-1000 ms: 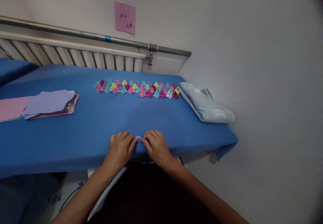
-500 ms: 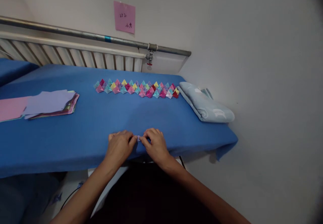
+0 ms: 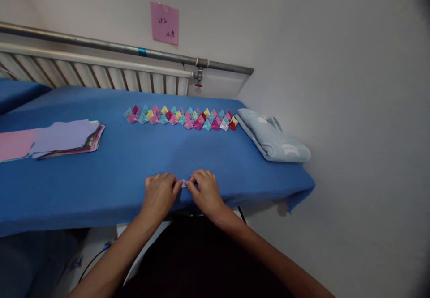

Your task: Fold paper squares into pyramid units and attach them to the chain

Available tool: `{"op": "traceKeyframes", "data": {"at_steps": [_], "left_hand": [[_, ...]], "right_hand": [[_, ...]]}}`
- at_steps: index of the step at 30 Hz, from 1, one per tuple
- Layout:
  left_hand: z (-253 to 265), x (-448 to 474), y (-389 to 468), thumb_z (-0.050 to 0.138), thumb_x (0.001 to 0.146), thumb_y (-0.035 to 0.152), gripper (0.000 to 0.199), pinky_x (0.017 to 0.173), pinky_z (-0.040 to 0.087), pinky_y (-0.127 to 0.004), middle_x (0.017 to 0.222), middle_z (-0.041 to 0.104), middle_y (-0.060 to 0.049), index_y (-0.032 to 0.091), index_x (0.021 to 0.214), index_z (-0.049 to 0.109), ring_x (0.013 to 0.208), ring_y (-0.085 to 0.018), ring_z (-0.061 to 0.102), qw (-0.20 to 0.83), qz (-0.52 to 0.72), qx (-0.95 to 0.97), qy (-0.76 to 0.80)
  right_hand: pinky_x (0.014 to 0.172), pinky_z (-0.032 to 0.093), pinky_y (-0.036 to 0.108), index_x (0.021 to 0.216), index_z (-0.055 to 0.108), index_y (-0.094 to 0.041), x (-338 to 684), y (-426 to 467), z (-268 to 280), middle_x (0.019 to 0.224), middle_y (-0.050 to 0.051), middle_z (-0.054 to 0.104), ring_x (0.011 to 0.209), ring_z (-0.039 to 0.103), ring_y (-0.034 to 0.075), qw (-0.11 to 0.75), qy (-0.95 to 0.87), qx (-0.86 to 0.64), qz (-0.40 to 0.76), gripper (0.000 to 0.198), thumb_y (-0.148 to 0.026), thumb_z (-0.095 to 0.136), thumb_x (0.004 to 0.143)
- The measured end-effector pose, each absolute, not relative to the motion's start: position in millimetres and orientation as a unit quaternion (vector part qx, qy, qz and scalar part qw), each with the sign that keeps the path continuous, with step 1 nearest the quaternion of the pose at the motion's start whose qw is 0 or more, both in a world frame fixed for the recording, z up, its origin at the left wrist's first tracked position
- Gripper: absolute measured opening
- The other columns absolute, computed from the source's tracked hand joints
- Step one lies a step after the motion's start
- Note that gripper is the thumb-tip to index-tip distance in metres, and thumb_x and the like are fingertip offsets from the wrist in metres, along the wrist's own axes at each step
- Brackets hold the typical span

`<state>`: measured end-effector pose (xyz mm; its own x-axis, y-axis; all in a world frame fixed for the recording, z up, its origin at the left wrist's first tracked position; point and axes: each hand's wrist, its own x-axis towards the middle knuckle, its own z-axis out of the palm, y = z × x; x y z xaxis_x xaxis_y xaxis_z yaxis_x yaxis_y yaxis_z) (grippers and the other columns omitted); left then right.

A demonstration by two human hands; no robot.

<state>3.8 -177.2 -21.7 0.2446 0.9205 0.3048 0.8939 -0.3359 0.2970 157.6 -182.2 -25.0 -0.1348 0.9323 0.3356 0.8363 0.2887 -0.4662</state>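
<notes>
A small piece of folded lilac paper (image 3: 183, 184) is pinched between my two hands, close to the table's front edge. My left hand (image 3: 160, 193) grips its left side between thumb and fingers. On the right side, the thumb and fingertips of my right hand (image 3: 205, 191) are closed on it too. Most of the paper is covered by the fingers, so its full shape cannot be made out. Farther back, folded paper diamonds (image 3: 188, 121) in pink, teal, yellow, purple and red stand in close rows.
Stacked sheets of coloured paper (image 3: 63, 137) lie at left, a lilac one on top, beside a pink sheet (image 3: 16, 143). A folded pale blue cloth (image 3: 273, 139) rests at right. Behind the blue-covered table (image 3: 127, 163) are a radiator (image 3: 116, 78) and a pipe (image 3: 101, 45).
Both hands stay on the lilac paper with only a slight shift of the fingers. The whole view has moved a few pixels; the other things lie as before.
</notes>
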Motion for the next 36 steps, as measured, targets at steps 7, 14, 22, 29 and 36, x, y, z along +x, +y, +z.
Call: {"op": "traceKeyframes", "data": {"at_steps": [7, 14, 22, 29, 36], "left_hand": [[-27.9, 3.8, -178.8, 0.049, 0.09, 0.033, 0.027, 0.069, 0.035, -0.037, 0.07, 0.064, -0.005, 0.019, 0.071, 0.06, 0.072, -0.024, 0.059, 0.017, 0.246, 0.783, 0.571], [-28.2, 4.4, -180.9, 0.051, 0.089, 0.033, 0.022, 0.071, 0.035, -0.038, 0.073, 0.063, -0.005, 0.019, 0.074, 0.06, 0.077, -0.026, 0.058, 0.01, 0.238, 0.78, 0.578], [-39.5, -0.2, -191.4, 0.045, 0.092, 0.017, 0.018, 0.082, 0.039, -0.038, 0.093, 0.068, -0.008, 0.019, 0.093, 0.063, 0.086, -0.021, 0.059, -0.095, 0.325, 0.827, 0.449], [-45.0, -8.8, -203.1, 0.039, 0.087, 0.0, 0.04, 0.09, 0.037, -0.044, 0.109, 0.069, -0.01, 0.017, 0.117, 0.058, 0.097, -0.023, 0.061, -0.09, 0.303, 0.862, 0.395], [-47.4, -7.6, -202.8, 0.041, 0.086, 0.002, 0.037, 0.091, 0.036, -0.045, 0.109, 0.069, -0.01, 0.017, 0.114, 0.061, 0.096, -0.025, 0.06, -0.097, 0.306, 0.855, 0.408]], "right_hand": [[0.072, 0.036, 0.031, 0.069, 0.055, -0.021, 156.9, -180.5, -23.6, 0.08, 0.002, 0.063, 0.079, 0.054, 0.018, 0.274, -0.757, -0.589, 0.07, 0.021, -0.028, 0.06, 0.088], [0.071, 0.037, 0.03, 0.069, 0.055, -0.02, 160.0, -176.6, -21.0, 0.078, 0.002, 0.061, 0.077, 0.053, 0.017, 0.251, -0.77, -0.583, 0.068, 0.024, -0.032, 0.06, 0.089], [0.068, 0.036, 0.029, 0.07, 0.055, -0.02, 160.0, -178.1, -20.2, 0.076, 0.001, 0.059, 0.074, 0.052, 0.016, 0.251, -0.776, -0.577, 0.04, 0.024, -0.034, 0.061, 0.088], [0.072, 0.038, 0.028, 0.068, 0.055, -0.02, 167.3, -172.5, -24.8, 0.078, -0.001, 0.059, 0.076, 0.053, 0.014, 0.28, -0.771, -0.562, 0.11, 0.019, -0.026, 0.066, 0.083], [0.076, 0.038, 0.029, 0.072, 0.057, -0.02, 176.6, -166.0, -22.2, 0.08, -0.001, 0.06, 0.08, 0.054, 0.015, 0.27, -0.775, -0.549, 0.159, 0.013, -0.018, 0.068, 0.078]]}}
